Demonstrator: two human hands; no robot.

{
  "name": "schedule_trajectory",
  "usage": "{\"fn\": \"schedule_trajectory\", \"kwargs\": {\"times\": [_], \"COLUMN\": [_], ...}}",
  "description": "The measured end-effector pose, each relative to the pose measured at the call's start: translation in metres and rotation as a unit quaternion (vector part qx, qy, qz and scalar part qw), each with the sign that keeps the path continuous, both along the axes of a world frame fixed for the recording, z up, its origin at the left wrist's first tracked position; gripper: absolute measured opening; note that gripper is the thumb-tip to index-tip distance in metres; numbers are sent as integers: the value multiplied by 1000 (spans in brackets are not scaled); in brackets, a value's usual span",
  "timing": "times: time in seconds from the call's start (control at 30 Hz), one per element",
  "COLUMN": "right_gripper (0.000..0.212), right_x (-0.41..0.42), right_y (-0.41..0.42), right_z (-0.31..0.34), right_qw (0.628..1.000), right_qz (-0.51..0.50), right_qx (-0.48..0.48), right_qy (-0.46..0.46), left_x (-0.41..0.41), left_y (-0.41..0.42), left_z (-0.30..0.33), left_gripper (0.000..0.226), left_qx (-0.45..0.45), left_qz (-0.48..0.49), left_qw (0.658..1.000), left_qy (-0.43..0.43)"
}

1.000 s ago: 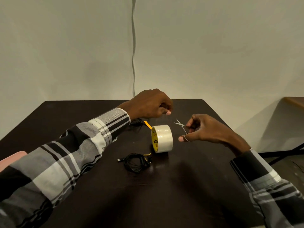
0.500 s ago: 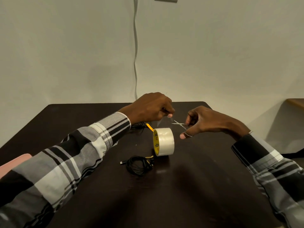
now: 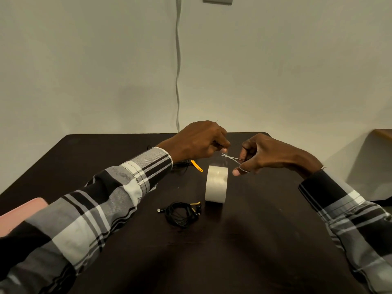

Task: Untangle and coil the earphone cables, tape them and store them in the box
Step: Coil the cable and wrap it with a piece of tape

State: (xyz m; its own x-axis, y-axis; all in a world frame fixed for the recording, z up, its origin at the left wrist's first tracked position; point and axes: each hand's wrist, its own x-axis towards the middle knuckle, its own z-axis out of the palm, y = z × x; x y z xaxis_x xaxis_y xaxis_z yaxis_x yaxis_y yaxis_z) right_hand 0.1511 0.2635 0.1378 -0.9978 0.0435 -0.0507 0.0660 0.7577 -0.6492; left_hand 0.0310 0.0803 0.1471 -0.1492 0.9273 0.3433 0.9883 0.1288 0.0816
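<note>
— Fingers (image 3: pixel 221 146) of left hand (image 3: pixel 198 142) pinched on clear tape strip, drawn up from roll (image 3: pixel 216 183).
— Right hand (image 3: pixel 268 154) gripping scissors (image 3: pixel 231 159), blades parted, pointing left at that strip (just beside it). Coiled earphones (image 3: pixel 182 214) on table (image 3: pixel 254 240), nearer, untaped.

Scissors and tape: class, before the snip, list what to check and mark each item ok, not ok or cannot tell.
1. Left hand pinches the pulled tape end: ok, though the clear strip is barely visible.
2. Right hand grips the scissors: ok.
3. Blades open around the strip: cannot tell, too small.
4. Tape roll stands on edge on the table: ok.
5. Coiled black earphones lie near the roll, ready for taping: ok.
6. Box within sight: not ok, none visible.
</note>
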Motion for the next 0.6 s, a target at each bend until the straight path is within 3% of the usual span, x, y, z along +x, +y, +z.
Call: {"fn": "schedule_trajectory", "kwargs": {"times": [0.23, 0.47, 0.6], "right_gripper": [29, 43, 46], "right_x": [-1, 3, 6], "right_y": [3, 1, 3], "right_z": [0, -2, 5], "right_qw": [1000, 999, 998], "right_qz": [15, 12, 14], "right_qx": [15, 38, 51], "right_qy": [2, -9, -15], "left_x": [-5, -9, -6], "left_y": [-1, -4, -3], "left_z": [-5, -16, -16], "left_gripper": [14, 11, 12], "left_qx": [15, 58, 61], "left_qz": [13, 23, 15], "left_qw": [1000, 992, 992], "left_qy": [-16, -111, -113]}}
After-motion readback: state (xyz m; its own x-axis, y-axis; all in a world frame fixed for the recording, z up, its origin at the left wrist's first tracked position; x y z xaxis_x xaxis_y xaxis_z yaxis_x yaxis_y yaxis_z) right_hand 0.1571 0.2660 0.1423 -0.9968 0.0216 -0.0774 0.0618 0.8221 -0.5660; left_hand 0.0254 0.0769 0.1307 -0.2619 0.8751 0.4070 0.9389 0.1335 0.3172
